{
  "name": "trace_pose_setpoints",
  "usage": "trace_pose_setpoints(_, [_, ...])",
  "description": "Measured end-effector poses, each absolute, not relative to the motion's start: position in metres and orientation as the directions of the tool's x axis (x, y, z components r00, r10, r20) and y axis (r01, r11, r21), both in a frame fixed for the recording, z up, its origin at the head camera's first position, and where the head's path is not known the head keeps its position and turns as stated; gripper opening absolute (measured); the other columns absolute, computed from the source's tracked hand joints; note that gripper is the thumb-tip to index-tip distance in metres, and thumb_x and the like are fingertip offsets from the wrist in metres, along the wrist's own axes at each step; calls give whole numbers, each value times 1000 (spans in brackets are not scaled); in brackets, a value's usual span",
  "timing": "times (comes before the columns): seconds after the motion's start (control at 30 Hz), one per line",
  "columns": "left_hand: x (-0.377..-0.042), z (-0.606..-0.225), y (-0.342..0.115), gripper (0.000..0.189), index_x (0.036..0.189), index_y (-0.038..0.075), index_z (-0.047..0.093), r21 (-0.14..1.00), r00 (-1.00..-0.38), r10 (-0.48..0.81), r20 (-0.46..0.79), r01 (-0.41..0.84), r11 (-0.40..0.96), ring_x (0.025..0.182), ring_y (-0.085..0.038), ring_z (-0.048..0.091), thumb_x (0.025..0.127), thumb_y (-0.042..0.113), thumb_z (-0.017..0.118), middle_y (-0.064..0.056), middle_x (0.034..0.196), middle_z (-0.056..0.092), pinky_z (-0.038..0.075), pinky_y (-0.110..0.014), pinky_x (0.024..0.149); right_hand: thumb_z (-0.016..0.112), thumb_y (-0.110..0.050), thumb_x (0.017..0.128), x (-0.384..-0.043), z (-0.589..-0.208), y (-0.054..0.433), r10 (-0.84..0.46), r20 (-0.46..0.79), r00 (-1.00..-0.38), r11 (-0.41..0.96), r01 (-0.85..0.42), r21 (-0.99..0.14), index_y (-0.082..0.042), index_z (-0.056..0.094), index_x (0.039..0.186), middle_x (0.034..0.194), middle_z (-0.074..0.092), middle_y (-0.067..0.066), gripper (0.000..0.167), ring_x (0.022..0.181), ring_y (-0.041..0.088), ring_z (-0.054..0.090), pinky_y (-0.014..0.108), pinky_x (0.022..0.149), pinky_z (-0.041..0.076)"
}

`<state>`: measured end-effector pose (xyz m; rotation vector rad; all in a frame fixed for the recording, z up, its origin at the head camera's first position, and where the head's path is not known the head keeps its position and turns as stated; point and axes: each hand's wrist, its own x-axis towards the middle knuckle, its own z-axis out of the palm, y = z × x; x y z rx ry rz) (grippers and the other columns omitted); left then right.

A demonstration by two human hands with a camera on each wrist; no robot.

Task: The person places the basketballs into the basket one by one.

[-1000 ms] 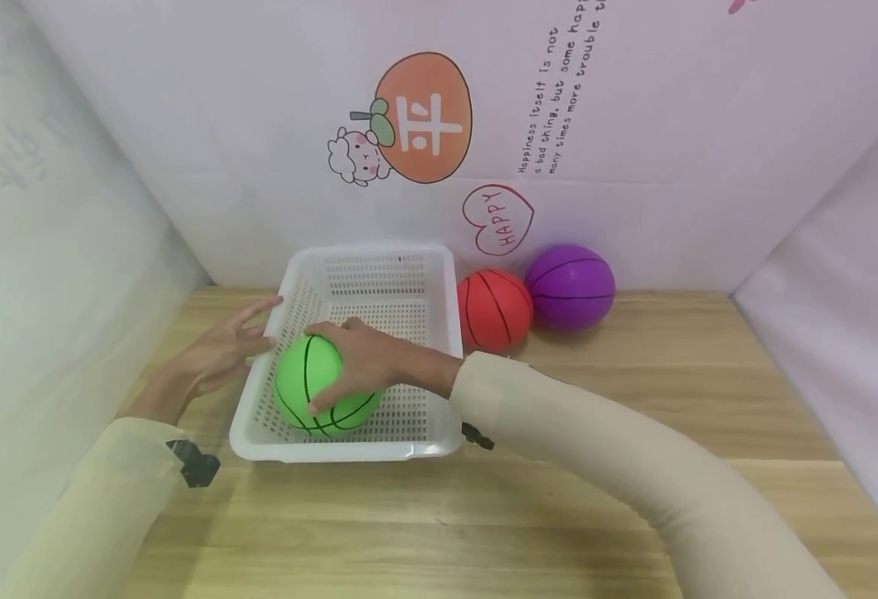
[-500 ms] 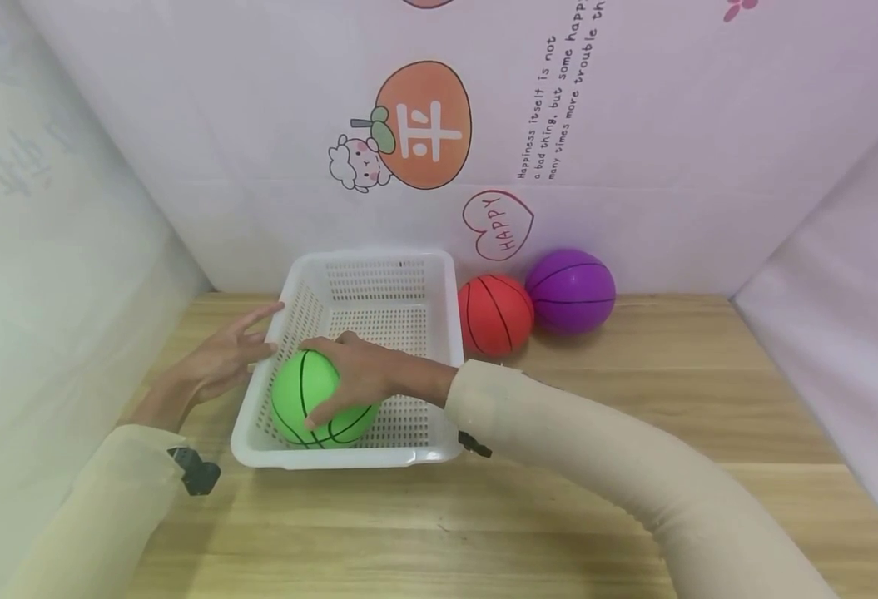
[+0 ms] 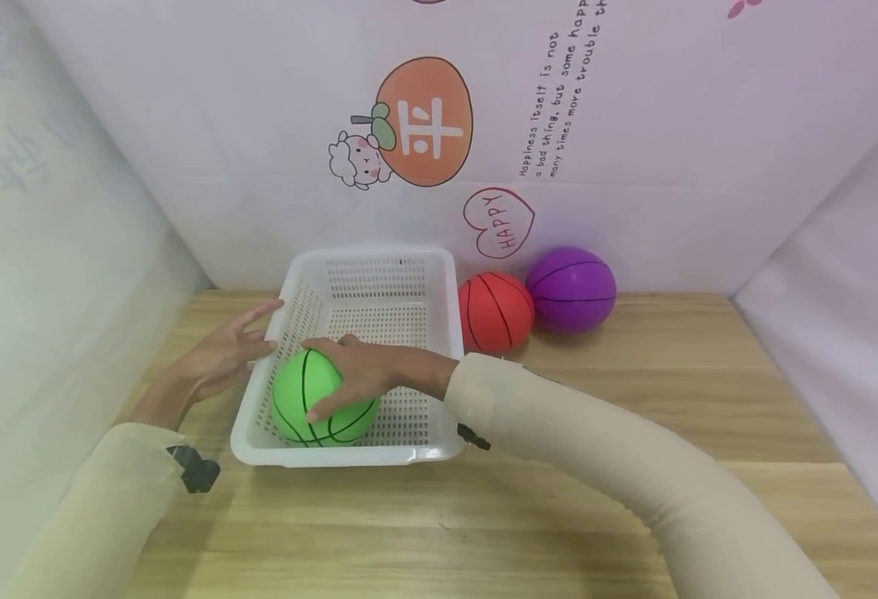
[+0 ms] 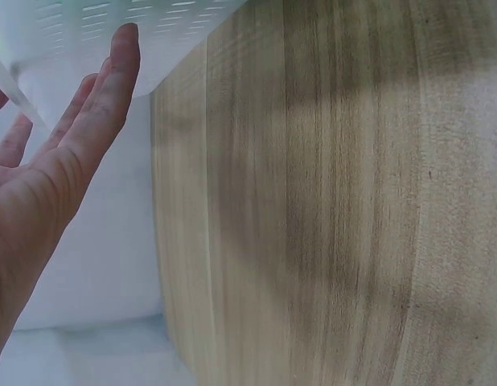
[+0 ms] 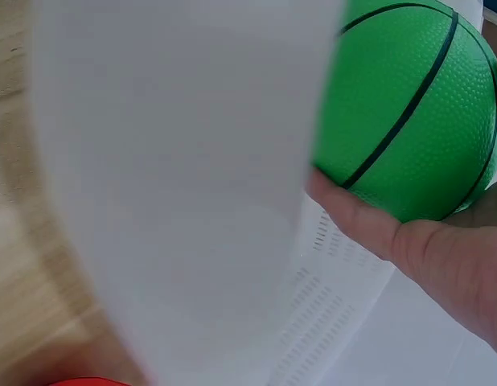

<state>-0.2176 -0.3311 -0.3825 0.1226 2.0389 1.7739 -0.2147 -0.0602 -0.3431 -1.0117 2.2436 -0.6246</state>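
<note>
Printed white backdrop (image 3: pixel 656 150) above wood-grain tabletop (image 3: pixel 409 532)

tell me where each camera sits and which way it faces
Head: worn on the head, facing forward and down at the white basket and green ball; left hand, right hand and sleeves show.
Left wrist: worn there, facing the wooden table and part of the white basket; left hand shows.
Right wrist: worn there, facing the green ball; right hand shows.
Shared: head and right wrist both show the green ball.

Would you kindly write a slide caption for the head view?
Right hand has a grip on a green ball inside a white basket, left hand at its rim.
</note>
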Motion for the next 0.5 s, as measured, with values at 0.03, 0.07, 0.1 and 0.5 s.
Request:
trace_pose_setpoints(0.03, [-217,-382,-331,78,162,25,8,961,-902,343,-262,-211,178,136,-51,35,101,3,51,-31,156,25,44,-62,99,71,-55,86,-215,-343,-60,-782,-324,-532,600,-503,-622,-27,12,161,145,36,18,100,116,24,49,40,90,53])
trace_pose_setpoints(0.07, [-217,-382,-331,78,162,25,8,961,-902,344,-262,-210,179,136,-51,34,101,3,51,-31,156,25,44,-62,99,71,-55,86,-215,-343,-59,-783,-325,-531,599,-500,-626,-26,12,161,146,36,18,100,117,23,49,40,91,53])
trace_pose_setpoints(0.1, [-217,-382,-331,78,162,25,8,961,-901,346,-260,-209,180,136,-51,34,101,3,51,-31,156,25,44,-63,99,71,-54,86,-215,-343,-59,-784,-324,-530,597,-501,-627,-26,12,162,146,36,17,100,117,23,48,39,91,53])
trace_pose_setpoints(0.5, [-214,-381,-330,80,162,25,7,963,-898,360,-253,-198,182,137,-52,32,101,4,54,-30,159,19,40,-65,102,68,-48,91,-218,-337,-52,-811,-256,-526,560,-570,-601,-19,28,159,142,46,10,84,124,18,45,35,92,51])
